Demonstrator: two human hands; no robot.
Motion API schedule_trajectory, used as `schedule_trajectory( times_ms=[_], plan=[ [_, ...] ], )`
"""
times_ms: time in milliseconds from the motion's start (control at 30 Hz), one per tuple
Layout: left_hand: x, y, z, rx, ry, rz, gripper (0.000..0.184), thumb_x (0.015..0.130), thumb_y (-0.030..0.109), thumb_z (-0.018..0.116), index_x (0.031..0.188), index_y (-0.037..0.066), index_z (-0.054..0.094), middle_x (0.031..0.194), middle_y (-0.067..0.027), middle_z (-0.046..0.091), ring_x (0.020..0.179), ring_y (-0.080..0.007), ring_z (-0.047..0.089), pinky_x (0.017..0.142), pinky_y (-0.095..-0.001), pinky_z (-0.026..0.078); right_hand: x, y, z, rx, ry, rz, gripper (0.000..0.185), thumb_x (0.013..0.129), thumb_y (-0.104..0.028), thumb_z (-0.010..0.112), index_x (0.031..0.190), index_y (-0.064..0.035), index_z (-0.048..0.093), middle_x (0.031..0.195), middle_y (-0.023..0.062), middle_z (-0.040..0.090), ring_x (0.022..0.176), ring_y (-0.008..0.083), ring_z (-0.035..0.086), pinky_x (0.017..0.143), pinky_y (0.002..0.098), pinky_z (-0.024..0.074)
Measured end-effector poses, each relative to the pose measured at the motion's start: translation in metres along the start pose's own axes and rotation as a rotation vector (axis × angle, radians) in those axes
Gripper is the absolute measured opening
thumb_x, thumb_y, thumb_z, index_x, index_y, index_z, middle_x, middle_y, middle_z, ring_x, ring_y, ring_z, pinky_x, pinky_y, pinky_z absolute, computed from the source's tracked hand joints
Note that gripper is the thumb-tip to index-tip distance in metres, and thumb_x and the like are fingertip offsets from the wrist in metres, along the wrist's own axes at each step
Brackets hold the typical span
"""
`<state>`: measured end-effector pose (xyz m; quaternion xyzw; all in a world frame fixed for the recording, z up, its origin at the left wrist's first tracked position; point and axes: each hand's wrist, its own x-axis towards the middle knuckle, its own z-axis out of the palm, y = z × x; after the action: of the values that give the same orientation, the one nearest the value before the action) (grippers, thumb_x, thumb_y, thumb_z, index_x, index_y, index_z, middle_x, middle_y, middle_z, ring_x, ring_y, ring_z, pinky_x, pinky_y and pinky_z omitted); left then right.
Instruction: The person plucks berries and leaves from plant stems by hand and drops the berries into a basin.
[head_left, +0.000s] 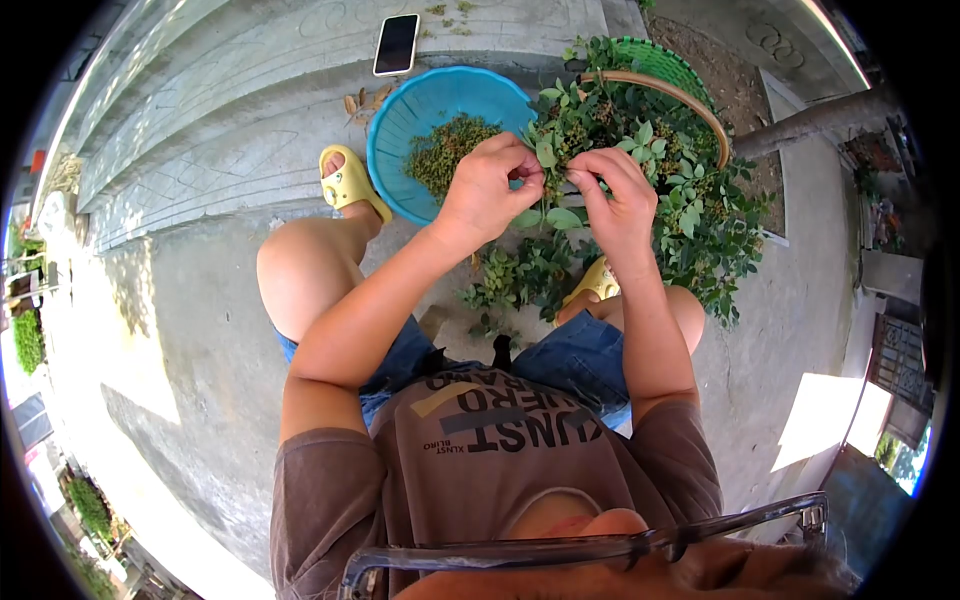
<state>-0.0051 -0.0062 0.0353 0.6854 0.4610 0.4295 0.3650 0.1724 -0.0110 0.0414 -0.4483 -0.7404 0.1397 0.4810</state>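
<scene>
My left hand [488,188] is closed, thumb and fingers pinched together on a leafy sprig [546,152] beside the blue basin's rim. My right hand [618,198] pinches the same sprig a short way to the right. The fingertips hide the exact grip points. Below and left of the hands, a pile of small green berry clusters [446,150] lies in the blue plastic basin [392,130]. Right of the hands, leafy branches with berries [690,185] spill out of a green basket [655,58] with a brown curved handle [690,92].
A phone [397,45] lies on the concrete step [260,60] behind the basin. Dry leaves [362,104] are left of it. My feet wear yellow clogs [350,185] either side of more leafy cuttings [515,278] on the ground. A pole [820,122] slants in at right.
</scene>
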Motion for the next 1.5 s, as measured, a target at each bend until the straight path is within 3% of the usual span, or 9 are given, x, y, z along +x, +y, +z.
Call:
schedule_trajectory(
  times_ms=[333, 533, 633, 800, 867, 967, 1033, 1200, 1500],
  plan=[
    [0.003, -0.023, -0.005, -0.318, -0.054, -0.277, 0.005, 0.081, 0.003, 0.061, 0.086, 0.001, 0.062, 0.08, 0.0021, 0.058, 0.074, -0.0051, 0.052, 0.066, -0.0196, 0.042, -0.003, 0.01, -0.001, -0.052, -0.035, -0.012, 0.008, 0.076, -0.004, 0.066, 0.082, -0.0045, 0.062, 0.08, 0.0061, 0.061, 0.073, 0.0223, 0.058, 0.07, 0.0319, 0.044],
    [0.015, -0.033, -0.023, -0.199, 0.023, -0.145, 0.006, 0.087, 0.007, 0.059, 0.089, 0.002, 0.061, 0.078, 0.0046, 0.056, 0.071, -0.0038, 0.049, 0.066, -0.0189, 0.04, -0.01, 0.03, -0.01, 0.385, -0.009, 0.361, 0.009, 0.083, -0.002, 0.063, 0.092, -0.0018, 0.062, 0.085, 0.0006, 0.062, 0.072, 0.008, 0.055, 0.067, 0.0217, 0.044],
    [0.022, -0.037, -0.031, 0.021, 0.131, -0.162, 0.01, 0.083, 0.011, 0.06, 0.089, 0.003, 0.061, 0.069, -0.0047, 0.059, 0.062, -0.0126, 0.055, 0.061, -0.0271, 0.046, -0.014, 0.037, -0.011, 0.708, 0.049, 0.52, 0.012, 0.085, -0.002, 0.062, 0.097, -0.0024, 0.063, 0.086, -0.0027, 0.061, 0.075, 0.0048, 0.053, 0.068, 0.0192, 0.0419],
    [0.037, -0.062, -0.036, 0.193, 0.173, -0.177, 0.012, 0.084, 0.012, 0.06, 0.092, 0.003, 0.063, 0.075, -0.0104, 0.063, 0.067, -0.0211, 0.061, 0.064, -0.0321, 0.048, -0.018, 0.044, -0.014, 0.893, 0.107, 0.635, 0.016, 0.083, -0.004, 0.064, 0.099, -0.0044, 0.063, 0.088, 0.0, 0.06, 0.075, 0.0093, 0.055, 0.066, 0.0223, 0.0434],
    [0.041, -0.082, -0.034, 0.42, 0.236, -0.026, 0.016, 0.083, 0.013, 0.061, 0.096, 0.004, 0.064, 0.08, -0.0107, 0.062, 0.072, -0.0243, 0.06, 0.069, -0.0349, 0.048, -0.021, 0.046, -0.014, 0.986, 0.155, 0.811, 0.016, 0.082, -0.003, 0.063, 0.098, -0.0036, 0.062, 0.086, 0.0017, 0.06, 0.075, 0.0134, 0.056, 0.066, 0.0279, 0.0467],
    [0.04, -0.058, -0.029, 0.323, 0.251, 0.045, 0.017, 0.082, 0.012, 0.063, 0.097, 0.005, 0.066, 0.083, -0.0101, 0.061, 0.077, -0.0258, 0.059, 0.073, -0.0352, 0.046, -0.024, 0.051, -0.014, 1.221, 0.136, 0.78, 0.016, 0.083, -0.004, 0.062, 0.098, -0.0027, 0.06, 0.085, 0.0047, 0.059, 0.076, 0.0179, 0.057, 0.067, 0.0339, 0.0497],
    [0.036, -0.027, -0.026, 0.222, 0.251, 0.064, 0.016, 0.081, 0.012, 0.064, 0.096, 0.006, 0.066, 0.084, -0.0095, 0.061, 0.078, -0.0258, 0.058, 0.074, -0.0348, 0.046, -0.027, 0.062, -0.011, 1.226, 0.157, 0.866, 0.017, 0.083, -0.007, 0.064, 0.099, -0.0026, 0.059, 0.086, 0.006, 0.06, 0.076, 0.019, 0.057, 0.068, 0.0345, 0.0499],
    [0.025, 0.018, -0.014, 0.136, 0.046, 0.536, 0.017, 0.076, 0.004, 0.068, 0.092, 0.009, 0.068, 0.086, -0.0034, 0.058, 0.079, -0.0197, 0.052, 0.067, -0.0297, 0.044, -0.021, 0.046, -0.013, 1.253, 0.132, 0.895, 0.008, 0.085, -0.005, 0.059, 0.093, -0.0027, 0.062, 0.087, 0.0058, 0.061, 0.076, 0.0186, 0.059, 0.062, 0.0295, 0.0497],
    [0.026, 0.01, 0.008, 0.286, 0.089, 0.62, 0.031, 0.061, -0.001, 0.072, 0.09, 0.009, 0.068, 0.083, -0.0035, 0.052, 0.079, -0.0223, 0.052, 0.068, -0.0336, 0.045, -0.019, 0.039, -0.006, 1.243, 0.114, 0.92, 0.013, 0.085, -0.008, 0.06, 0.096, -0.0017, 0.062, 0.082, 0.0068, 0.063, 0.069, 0.0176, 0.061, 0.062, 0.0279, 0.051]
  ],
)
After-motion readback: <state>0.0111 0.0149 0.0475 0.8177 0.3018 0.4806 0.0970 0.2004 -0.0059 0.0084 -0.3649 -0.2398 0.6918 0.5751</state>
